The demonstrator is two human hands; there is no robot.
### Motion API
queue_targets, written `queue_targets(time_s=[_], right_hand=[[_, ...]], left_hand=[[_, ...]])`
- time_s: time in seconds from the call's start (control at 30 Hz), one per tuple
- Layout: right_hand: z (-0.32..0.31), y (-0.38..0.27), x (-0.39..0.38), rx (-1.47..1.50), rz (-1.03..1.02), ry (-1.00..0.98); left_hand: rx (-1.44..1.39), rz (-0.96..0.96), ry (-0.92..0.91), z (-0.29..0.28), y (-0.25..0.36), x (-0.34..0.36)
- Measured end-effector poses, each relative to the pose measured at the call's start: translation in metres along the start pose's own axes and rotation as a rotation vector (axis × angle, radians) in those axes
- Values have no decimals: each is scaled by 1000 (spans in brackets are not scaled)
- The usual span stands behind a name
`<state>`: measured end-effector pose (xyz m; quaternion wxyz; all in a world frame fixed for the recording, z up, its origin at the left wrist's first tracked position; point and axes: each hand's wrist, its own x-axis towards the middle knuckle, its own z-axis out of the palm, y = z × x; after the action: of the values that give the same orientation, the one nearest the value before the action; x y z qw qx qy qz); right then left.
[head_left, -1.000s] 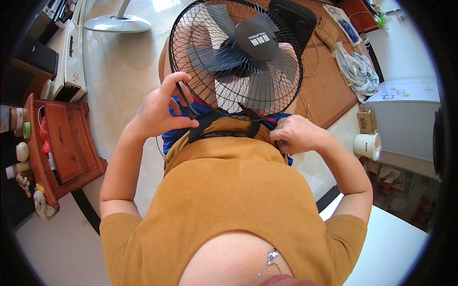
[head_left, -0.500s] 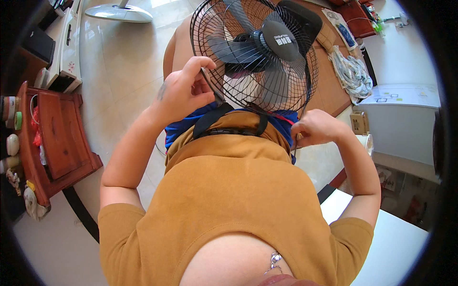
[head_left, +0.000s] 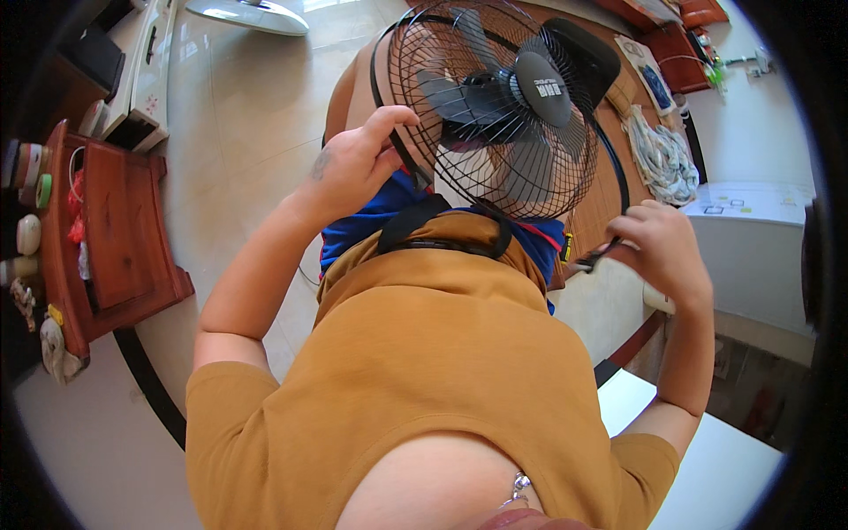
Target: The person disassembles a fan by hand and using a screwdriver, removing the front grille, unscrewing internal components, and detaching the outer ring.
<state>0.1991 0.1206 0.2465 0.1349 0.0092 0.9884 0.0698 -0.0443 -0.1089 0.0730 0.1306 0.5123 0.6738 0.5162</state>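
A black fan with a round wire grille and dark blades rests against my lap, face up. My left hand grips the left rim of the grille, fingers curled over the wires. My right hand is out to the right of the fan and pinches the end of a thin black rim band, which curves away from the grille's right side. My orange shirt hides the fan's lower part.
A red-brown wooden tray table with small jars stands at the left. A white appliance and a white round base lie beyond it. A woven mat, a pale bundled cord and a white cabinet are at the right.
My left hand slid up onto the grille's left rim. My right hand moved out to the right, drawing the thin black band away from the grille. The fan sits higher and further right in view.
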Motion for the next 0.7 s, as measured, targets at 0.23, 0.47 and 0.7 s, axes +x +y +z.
queue_targets(time_s=[0.23, 0.47, 0.7], right_hand=[[25, -58, 54, 84, -296, 98], [69, -83, 87, 148, -240, 342], [73, -86, 98, 246, -337, 503]], left_hand=[[232, 94, 167, 1, -1, 3], [-97, -9, 279, 31, -7, -4], [-282, -9, 317, 42, -11, -3]])
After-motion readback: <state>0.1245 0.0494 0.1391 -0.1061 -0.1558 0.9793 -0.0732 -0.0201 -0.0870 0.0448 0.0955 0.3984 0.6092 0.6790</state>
